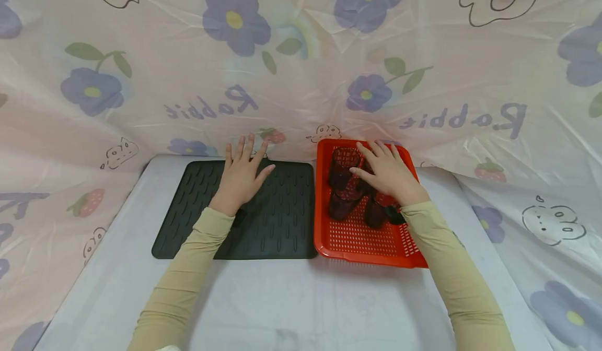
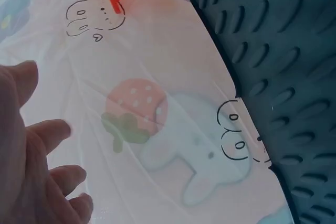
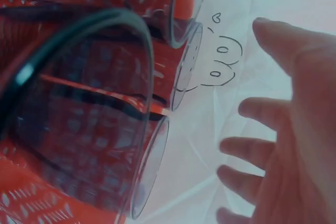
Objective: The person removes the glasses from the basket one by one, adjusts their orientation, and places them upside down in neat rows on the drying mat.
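My left hand (image 1: pixel 241 177) is spread above the dark ribbed drying mat (image 1: pixel 282 220), its fingers straight and holding nothing. In the left wrist view, the same hand (image 2: pixel 37 156) appears apart from the mat's edge. Over the red plastic basket (image 1: pixel 321 231) my right hand (image 1: pixel 391 176) is also spread, with nothing gripped. Several dark see-through drinking glasses (image 1: pixel 345 205) lie in the basket below it, partly hidden by the hand. Close up in the right wrist view, the glasses (image 3: pixel 94 156) show clear rims, and the fingers stay apart from them.
The basket stands directly right of the mat on a white-covered table (image 1: pixel 301 304). Behind both hangs a pale printed sheet (image 1: pixel 301 79) with flowers and rabbits, which also drapes along the left and right sides.
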`<state>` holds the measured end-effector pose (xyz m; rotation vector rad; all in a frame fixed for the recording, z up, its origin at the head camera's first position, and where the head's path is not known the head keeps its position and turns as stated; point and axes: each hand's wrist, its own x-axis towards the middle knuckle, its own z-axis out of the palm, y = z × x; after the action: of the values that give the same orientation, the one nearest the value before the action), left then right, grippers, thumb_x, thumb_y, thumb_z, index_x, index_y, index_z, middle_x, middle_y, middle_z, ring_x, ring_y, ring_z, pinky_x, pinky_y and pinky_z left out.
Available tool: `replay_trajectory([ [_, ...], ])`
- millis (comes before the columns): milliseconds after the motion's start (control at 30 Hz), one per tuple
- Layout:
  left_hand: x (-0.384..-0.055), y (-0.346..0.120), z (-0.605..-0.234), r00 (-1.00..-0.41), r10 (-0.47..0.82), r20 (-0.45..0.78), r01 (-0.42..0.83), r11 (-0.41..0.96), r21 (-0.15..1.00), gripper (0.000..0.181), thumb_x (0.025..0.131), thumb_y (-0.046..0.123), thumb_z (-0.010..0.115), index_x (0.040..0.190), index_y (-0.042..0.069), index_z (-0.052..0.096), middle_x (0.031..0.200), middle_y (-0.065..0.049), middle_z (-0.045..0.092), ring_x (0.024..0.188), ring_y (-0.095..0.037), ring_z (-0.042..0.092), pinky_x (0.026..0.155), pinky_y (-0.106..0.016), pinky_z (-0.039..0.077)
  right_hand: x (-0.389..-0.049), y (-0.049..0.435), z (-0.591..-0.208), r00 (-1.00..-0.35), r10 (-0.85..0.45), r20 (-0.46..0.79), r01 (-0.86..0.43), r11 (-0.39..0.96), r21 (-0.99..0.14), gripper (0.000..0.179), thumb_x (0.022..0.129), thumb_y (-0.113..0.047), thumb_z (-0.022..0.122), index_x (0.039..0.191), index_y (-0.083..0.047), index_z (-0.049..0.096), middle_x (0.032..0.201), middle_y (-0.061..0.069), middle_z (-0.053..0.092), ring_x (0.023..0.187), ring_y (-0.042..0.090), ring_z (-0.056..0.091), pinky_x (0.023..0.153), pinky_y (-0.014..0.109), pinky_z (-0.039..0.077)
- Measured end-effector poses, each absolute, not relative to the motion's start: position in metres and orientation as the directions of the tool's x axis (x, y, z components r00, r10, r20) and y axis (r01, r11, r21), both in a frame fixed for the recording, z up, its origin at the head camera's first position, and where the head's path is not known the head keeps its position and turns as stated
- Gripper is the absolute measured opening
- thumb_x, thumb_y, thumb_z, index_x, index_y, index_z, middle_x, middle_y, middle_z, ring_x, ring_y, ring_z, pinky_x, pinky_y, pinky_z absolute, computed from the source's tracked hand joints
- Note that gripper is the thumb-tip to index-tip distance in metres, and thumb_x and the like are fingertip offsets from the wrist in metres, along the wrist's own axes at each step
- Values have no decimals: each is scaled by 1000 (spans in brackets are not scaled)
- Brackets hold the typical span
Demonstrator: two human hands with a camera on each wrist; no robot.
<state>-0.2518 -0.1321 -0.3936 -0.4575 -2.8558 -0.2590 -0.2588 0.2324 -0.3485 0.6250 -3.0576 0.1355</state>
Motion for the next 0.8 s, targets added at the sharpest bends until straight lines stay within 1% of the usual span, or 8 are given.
replay_trajectory([
  [133, -251, -135, -393, -924, 299, 238, 350, 912, 216, 68, 98, 59, 32, 153, 19, 25, 159, -15, 0, 143, -30, -10, 111, -55, -11, -258, 233, -345, -908, -413, 70, -418, 903, -101, 74, 95, -52, 52, 149, -7, 32, 150, 21, 30, 137, 40, 26, 112, 56, 15],
  [233, -250, -138, -393, -923, 321, 212, 377, 865, 332, 67, 98, 55, 39, 151, 14, 30, 158, -18, 2, 143, -33, -10, 112, -58, -4, -257, 234, -345, -896, -434, 91, -442, 888, -128, 69, 94, -46, 58, 145, -4, 39, 145, 22, 38, 133, 40, 34, 109, 55, 24],
  [300, -249, -139, -393, -923, 333, 193, 384, 826, 412, 67, 99, 52, 43, 151, 12, 30, 158, -20, 2, 143, -36, -8, 112, -59, -1, -256, 236, -345, -892, -440, 105, -452, 875, -173, 66, 93, -42, 60, 143, -3, 41, 143, 21, 41, 131, 39, 37, 107, 54, 29],
  [400, -247, -141, -394, -925, 341, 168, 377, 773, 510, 69, 98, 49, 47, 152, 10, 26, 157, -21, 3, 143, -40, 0, 111, -60, 9, -255, 240, -347, -893, -431, 130, -450, 847, -282, 62, 94, -38, 61, 141, -3, 44, 141, 18, 44, 131, 35, 38, 107, 52, 31],
  [500, -246, -142, -395, -931, 335, 148, 356, 733, 580, 72, 98, 50, 47, 153, 13, 22, 158, -18, 4, 143, -37, 5, 111, -59, 16, -254, 246, -349, -906, -398, 145, -422, 817, -394, 61, 95, -41, 59, 142, -6, 43, 143, 15, 43, 132, 34, 37, 106, 53, 30],
  [600, -246, -143, -396, -929, 334, 158, 356, 695, 625, 73, 97, 50, 47, 153, 12, 20, 158, -16, 8, 144, -34, 7, 111, -58, 18, -251, 250, -350, -918, -360, 168, -395, 785, -478, 62, 95, -44, 57, 144, -10, 42, 143, 12, 43, 132, 34, 37, 106, 54, 31],
  [700, -245, -145, -398, -927, 325, 187, 363, 656, 661, 71, 98, 48, 49, 153, 11, 21, 157, -14, 14, 143, -33, 12, 111, -56, 19, -248, 253, -349, -922, -334, 198, -386, 736, -556, 59, 95, -42, 58, 143, -11, 44, 140, 13, 47, 126, 35, 44, 103, 55, 35],
  [800, -243, -147, -399, -929, 309, 205, 359, 609, 708, 69, 99, 43, 50, 153, 10, 22, 156, -13, 19, 141, -33, 20, 110, -54, 24, -244, 257, -349, -930, -306, 202, -362, 684, -633, 55, 95, -39, 59, 141, -11, 46, 137, 14, 50, 119, 35, 51, 98, 55, 39],
])
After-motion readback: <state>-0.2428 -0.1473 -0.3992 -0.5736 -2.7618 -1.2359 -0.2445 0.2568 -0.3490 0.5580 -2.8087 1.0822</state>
